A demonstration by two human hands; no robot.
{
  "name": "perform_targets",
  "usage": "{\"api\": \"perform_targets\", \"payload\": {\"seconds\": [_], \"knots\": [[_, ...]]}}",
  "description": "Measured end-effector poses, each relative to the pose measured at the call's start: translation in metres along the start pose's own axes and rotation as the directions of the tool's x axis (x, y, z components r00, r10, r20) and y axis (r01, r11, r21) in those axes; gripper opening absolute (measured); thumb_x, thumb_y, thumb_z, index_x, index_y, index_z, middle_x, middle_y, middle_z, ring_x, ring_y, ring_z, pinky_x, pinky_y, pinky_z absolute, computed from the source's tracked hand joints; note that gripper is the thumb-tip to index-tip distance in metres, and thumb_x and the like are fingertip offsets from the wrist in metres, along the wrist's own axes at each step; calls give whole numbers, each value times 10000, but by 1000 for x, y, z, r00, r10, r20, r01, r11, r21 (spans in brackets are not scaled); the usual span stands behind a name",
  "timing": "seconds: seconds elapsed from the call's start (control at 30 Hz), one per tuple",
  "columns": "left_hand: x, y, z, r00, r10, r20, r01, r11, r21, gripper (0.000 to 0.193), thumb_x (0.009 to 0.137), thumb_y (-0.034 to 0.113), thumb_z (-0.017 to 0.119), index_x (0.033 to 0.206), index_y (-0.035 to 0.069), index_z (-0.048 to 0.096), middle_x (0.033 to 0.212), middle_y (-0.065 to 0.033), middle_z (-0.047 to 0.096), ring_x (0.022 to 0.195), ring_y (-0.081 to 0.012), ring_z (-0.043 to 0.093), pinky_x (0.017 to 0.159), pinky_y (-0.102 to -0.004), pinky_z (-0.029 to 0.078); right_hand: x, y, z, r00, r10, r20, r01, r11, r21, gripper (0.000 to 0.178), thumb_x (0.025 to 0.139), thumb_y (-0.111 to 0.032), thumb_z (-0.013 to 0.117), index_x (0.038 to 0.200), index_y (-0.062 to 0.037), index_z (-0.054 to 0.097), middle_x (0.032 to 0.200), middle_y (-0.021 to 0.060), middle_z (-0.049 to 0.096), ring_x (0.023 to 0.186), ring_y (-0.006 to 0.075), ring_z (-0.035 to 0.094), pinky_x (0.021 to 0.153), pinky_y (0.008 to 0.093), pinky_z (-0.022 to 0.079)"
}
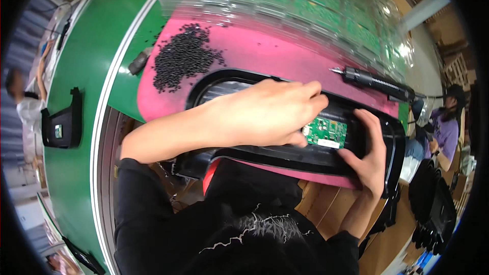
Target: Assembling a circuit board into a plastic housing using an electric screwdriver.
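Observation:
A long black plastic housing (285, 159) lies in front of me on a pink mat (244, 46). Inside its right half is a green circuit board (328, 131) with a white label strip along the near edge. My left hand (275, 109) reaches across the housing, its fingers curled and closed at the board's left end; the fingertips are partly hidden. My right hand (369, 155) is at the housing's right end, thumb and fingers spread apart beside the board, with nothing visible between them.
A heap of small black screws (183, 58) covers the mat's far left. A black electric screwdriver (377, 82) lies at the far right. Behind stand stacked clear trays (285, 5) of green boards. Another black housing (63, 125) sits on the green table (84, 71). People sit at both sides.

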State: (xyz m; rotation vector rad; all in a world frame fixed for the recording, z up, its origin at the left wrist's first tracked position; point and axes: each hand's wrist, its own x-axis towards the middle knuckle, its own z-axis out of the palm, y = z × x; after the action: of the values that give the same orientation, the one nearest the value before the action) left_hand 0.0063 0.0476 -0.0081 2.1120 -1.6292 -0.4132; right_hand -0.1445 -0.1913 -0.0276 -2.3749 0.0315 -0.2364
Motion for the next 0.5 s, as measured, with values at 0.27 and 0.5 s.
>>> {"api": "perform_targets", "payload": {"seconds": [0.27,0.5], "knots": [[-55,-108,-32,812,-267,-519,417,887,196,157,738,-9,664,888,-34,627,855,-207,663,858,-366,652,761,-419,519,20,23,-79,898,-124,-422,-199,742,-640,457,921,-133,604,1356,-67,480,1303,148,491,1170,272,476,1006,355,348],[-50,-115,-23,823,-413,-391,490,864,118,168,663,-39,685,809,-46,603,777,-209,649,788,-352,656,708,-428,513,68,62,-113,837,521,-168,-523,851,32,314,980,-241,575,1269,-124,542,946,-13,491,764,38,429,644,168,374]]}}
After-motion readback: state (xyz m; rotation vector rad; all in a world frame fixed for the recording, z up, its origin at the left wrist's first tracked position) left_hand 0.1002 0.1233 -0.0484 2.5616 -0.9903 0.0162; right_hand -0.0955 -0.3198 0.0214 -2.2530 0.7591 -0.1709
